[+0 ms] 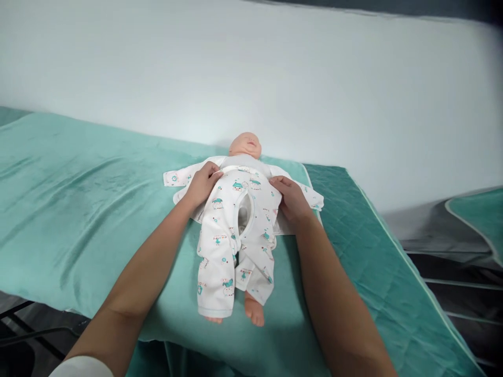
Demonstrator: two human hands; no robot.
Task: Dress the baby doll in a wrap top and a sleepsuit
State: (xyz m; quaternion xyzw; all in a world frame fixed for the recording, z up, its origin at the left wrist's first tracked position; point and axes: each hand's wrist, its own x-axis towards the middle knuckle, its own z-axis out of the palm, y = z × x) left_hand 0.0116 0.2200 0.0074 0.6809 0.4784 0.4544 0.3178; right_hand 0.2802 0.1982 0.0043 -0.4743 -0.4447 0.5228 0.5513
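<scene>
A baby doll [245, 145] lies on its back, head toward the wall and feet toward me. White printed baby pants [218, 235] with an open crotch cover its belly and legs, and both feet show at the cuffs. Under them, a matching white top [314, 197] spreads out with its sleeves to either side. My left hand [202, 183] is closed on the pants' waistband at the left. On the right, my right hand [290, 196] pinches the side of the pants near the waist. The fingertips of both hands are partly hidden by cloth.
The doll lies on a light green blanket [94, 220], wrinkled at the left. A darker quilted green cover [365, 262] lies to the right. Behind is a white wall [251, 68]. Metal bars [459, 285] and another green-covered surface [479, 214] stand at the far right.
</scene>
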